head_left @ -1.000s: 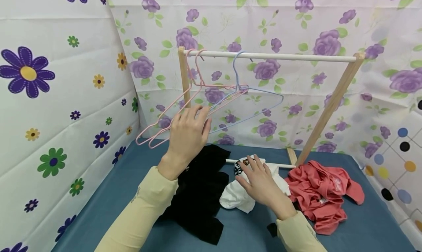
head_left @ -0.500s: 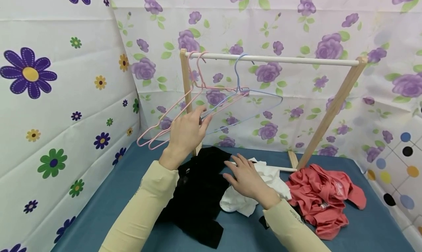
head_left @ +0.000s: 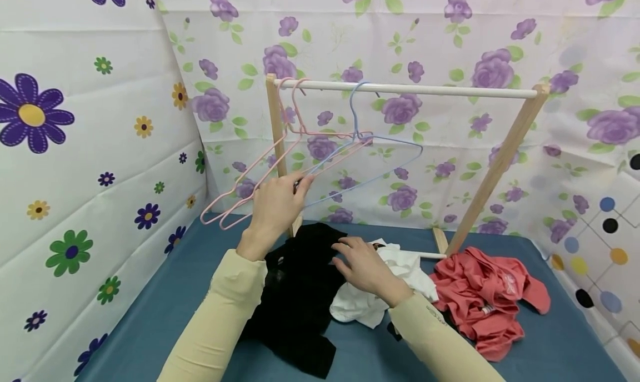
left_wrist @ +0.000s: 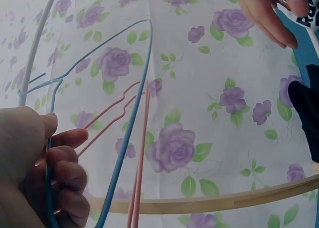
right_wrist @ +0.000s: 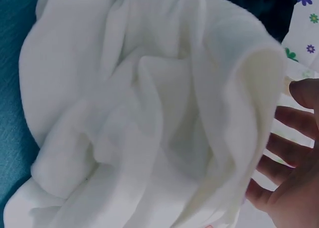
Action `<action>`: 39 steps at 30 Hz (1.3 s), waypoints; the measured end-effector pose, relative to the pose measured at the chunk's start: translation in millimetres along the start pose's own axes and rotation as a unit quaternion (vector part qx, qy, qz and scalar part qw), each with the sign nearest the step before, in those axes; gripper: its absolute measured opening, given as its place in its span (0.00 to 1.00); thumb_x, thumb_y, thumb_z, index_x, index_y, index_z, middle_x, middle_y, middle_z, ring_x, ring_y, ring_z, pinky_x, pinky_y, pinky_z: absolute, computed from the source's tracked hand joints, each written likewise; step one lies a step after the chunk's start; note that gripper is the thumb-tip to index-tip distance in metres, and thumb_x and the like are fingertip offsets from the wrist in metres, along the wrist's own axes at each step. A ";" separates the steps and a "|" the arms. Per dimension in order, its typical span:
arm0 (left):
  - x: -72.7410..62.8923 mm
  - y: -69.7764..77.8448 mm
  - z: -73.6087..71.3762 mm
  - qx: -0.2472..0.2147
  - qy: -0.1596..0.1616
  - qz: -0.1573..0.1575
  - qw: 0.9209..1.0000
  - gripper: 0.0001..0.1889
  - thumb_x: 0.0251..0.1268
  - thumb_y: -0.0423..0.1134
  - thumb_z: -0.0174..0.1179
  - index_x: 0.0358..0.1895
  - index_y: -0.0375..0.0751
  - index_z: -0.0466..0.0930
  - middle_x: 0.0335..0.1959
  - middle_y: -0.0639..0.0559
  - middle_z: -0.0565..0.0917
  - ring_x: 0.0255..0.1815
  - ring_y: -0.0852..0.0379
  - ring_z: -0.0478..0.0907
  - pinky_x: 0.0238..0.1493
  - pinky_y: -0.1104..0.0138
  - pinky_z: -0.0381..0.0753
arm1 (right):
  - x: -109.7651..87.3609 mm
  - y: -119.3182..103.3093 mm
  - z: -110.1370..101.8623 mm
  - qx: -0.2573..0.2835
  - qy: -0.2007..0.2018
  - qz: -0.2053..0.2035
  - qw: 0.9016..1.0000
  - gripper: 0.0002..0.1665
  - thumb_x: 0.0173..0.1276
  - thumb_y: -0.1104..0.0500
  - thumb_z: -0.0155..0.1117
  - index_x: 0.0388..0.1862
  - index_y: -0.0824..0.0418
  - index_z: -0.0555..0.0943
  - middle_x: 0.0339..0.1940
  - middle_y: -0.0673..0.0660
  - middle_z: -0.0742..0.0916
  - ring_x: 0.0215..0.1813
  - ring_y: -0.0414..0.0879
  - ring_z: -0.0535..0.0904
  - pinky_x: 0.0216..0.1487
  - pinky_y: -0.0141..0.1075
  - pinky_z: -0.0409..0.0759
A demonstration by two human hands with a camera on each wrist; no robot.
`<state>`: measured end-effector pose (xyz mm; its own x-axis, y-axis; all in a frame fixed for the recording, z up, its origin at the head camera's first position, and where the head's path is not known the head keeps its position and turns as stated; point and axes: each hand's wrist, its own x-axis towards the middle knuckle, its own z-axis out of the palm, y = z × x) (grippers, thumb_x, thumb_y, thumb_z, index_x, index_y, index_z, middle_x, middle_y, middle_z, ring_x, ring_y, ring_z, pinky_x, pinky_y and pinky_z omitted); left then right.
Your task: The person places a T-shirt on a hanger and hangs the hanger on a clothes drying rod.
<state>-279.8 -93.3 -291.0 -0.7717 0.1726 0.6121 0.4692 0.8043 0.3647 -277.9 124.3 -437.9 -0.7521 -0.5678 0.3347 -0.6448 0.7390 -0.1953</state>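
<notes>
My left hand (head_left: 275, 204) grips the left arm of a blue clothes hanger (left_wrist: 130, 120). The hanger's hook is over the white top bar (head_left: 450, 91) of a clothes rack. In the left wrist view, the fingers (left_wrist: 70, 175) curl around the blue wire. My right hand (head_left: 367, 266) hovers with loosely spread fingers, between a black garment (head_left: 300, 310) and a crumpled white garment (head_left: 410, 271). The right wrist view shows the white garment (right_wrist: 149, 113) filling most of the picture, the right hand (right_wrist: 294, 173) at its edge holding nothing.
Two pink hangers (left_wrist: 142, 153) hang at the rack's left end, overlapping the blue one in the head view. A coral-red garment (head_left: 485, 293) lies crumpled at the right, by the rack's wooden leg (head_left: 495, 171). Blue cloth (head_left: 165, 315) covers the table; flowered sheets (head_left: 320, 38) surround it.
My left hand has lowered slightly and its fingers have curled around the blue hanger. The right hand has moved left, from over the white garment towards the black one.
</notes>
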 end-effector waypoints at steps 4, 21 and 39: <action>0.1 0.4 -0.8 -0.018 0.013 -0.004 1.000 0.19 0.77 0.52 0.49 0.35 0.45 0.83 0.09 0.54 0.65 0.07 0.55 0.58 0.10 0.65 0.56 | 2.9 0.2 2.7 0.002 0.009 -0.002 1.000 0.20 0.76 0.51 0.56 0.60 0.59 0.79 0.60 0.61 0.79 0.62 0.55 0.74 0.59 0.51 0.72; 2.5 -0.6 -5.5 -0.106 0.055 -0.013 0.993 0.22 0.77 0.52 0.49 0.28 0.43 0.81 0.13 0.54 0.70 0.11 0.54 0.63 0.13 0.63 0.60 | 17.5 -11.0 21.0 -0.016 0.025 -0.005 1.000 0.20 0.75 0.56 0.56 0.62 0.60 0.77 0.59 0.60 0.79 0.59 0.54 0.75 0.54 0.52 0.75; -21.9 -9.3 -9.7 -0.162 0.128 0.011 0.978 0.22 0.76 0.50 0.51 0.22 0.43 0.76 0.10 0.55 0.63 0.09 0.57 0.55 0.14 0.64 0.56 | 57.2 -26.1 33.4 0.200 0.009 0.209 0.957 0.29 0.78 0.47 0.50 0.72 0.57 0.67 0.66 0.62 0.73 0.65 0.58 0.71 0.61 0.53 0.70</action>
<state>-263.2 -110.0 -301.0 -0.6462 0.0055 0.7631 0.6278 0.5724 0.5275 -308.6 60.4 -444.4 -0.9557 -0.2441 0.1644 -0.2909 0.7000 -0.6522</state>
